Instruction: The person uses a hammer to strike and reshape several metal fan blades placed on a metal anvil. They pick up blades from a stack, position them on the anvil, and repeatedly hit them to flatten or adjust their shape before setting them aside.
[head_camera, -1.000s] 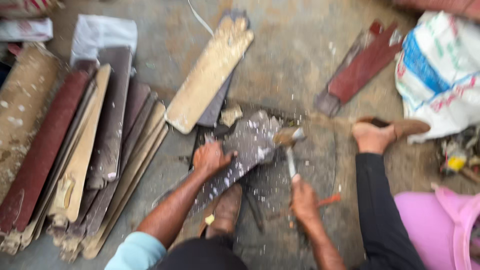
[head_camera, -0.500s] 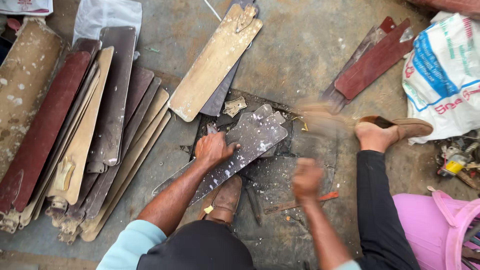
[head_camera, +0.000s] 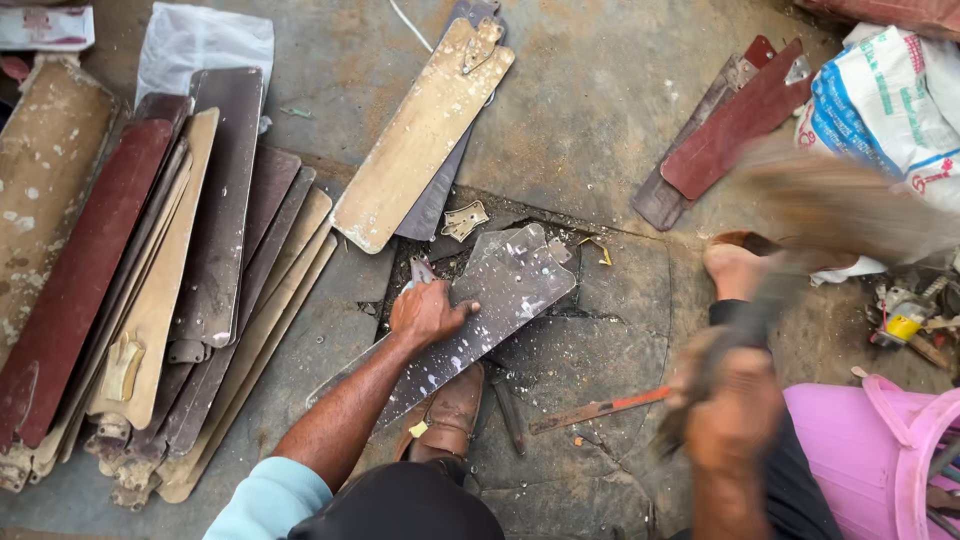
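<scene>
Cracked concrete floor (head_camera: 600, 120) | left hand (head_camera: 428, 312), fingers pressed flat on grey fan blade (head_camera: 500, 300), centre | right hand (head_camera: 735, 425), lower right, fingers closed around blurred tool (head_camera: 760, 300), possibly a hammer

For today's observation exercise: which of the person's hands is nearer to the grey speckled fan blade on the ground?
Left. The left hand presses on the grey speckled fan blade; the right hand is off to its right, apart from it, gripping a blurred tool.

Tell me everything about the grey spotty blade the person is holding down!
The grey blade is a long, flat fan blade, seemingly metal, speckled with white paint flecks. It lies slanted on the cracked stone floor, wide end up right, narrow end down left. The left hand presses on its middle, and a brown shoe sits against its lower edge.
</scene>
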